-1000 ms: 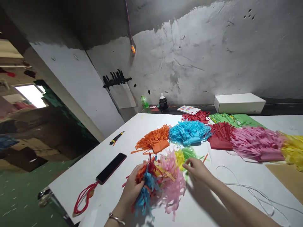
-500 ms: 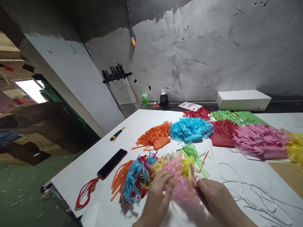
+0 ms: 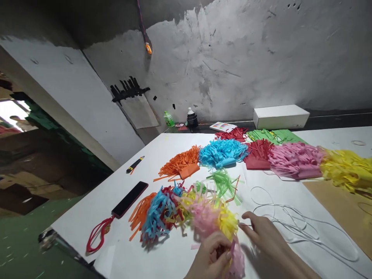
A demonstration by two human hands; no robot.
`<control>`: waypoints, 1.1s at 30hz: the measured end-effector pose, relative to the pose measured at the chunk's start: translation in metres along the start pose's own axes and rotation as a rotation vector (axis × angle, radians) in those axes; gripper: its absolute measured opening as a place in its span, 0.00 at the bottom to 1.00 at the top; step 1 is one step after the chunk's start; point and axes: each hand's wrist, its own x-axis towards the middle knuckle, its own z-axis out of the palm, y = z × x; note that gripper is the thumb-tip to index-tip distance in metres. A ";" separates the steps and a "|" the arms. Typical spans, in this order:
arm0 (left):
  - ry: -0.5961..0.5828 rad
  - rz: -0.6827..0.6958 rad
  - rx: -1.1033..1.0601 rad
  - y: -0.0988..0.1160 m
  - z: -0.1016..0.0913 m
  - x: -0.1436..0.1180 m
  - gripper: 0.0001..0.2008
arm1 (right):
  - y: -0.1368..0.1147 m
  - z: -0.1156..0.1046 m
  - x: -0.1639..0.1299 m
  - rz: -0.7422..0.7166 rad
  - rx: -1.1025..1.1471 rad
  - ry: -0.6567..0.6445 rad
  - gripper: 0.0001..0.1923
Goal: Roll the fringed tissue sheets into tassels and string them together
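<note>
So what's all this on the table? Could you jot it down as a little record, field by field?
surface: white table
left hand: pinching the near end of a multicolour paper fringe bundle
right hand: fingertips at a white cord
behind: orange, blue, red, pink, yellow fringe piles
left side: phone, utility knife
back: white box

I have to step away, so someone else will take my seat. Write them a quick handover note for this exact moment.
Left hand: pinching the near end of the multicolour fringe bundle.
Right hand: fingers on the white string beside that end.
Sorted colour fringe piles lie along the far side of the white table; phone at left.
Done: colours gathered into one bundle.
Left: no string around it yet.
</note>
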 end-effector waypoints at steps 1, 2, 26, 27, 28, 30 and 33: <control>0.002 -0.004 -0.015 -0.003 0.002 -0.005 0.16 | -0.004 0.006 0.004 -0.016 -0.019 -0.004 0.12; 0.011 -0.002 -0.024 -0.007 0.002 -0.009 0.17 | -0.009 0.011 0.007 -0.036 -0.040 -0.005 0.09; 0.305 -0.195 -0.399 0.060 0.043 0.023 0.13 | -0.002 -0.019 -0.095 -0.480 -0.024 0.487 0.15; 0.346 -0.212 -0.469 0.061 0.035 0.025 0.12 | 0.006 -0.021 -0.098 -0.389 0.020 0.461 0.14; 0.394 -0.219 -0.546 0.062 0.026 0.027 0.12 | 0.014 -0.025 -0.097 -0.289 0.055 0.426 0.14; 0.479 -0.221 -0.695 0.067 0.004 0.029 0.12 | 0.024 -0.038 -0.083 -0.109 0.069 0.315 0.16; 0.551 -0.225 -0.818 0.075 -0.023 0.026 0.14 | 0.019 -0.058 -0.030 -0.013 0.026 0.133 0.15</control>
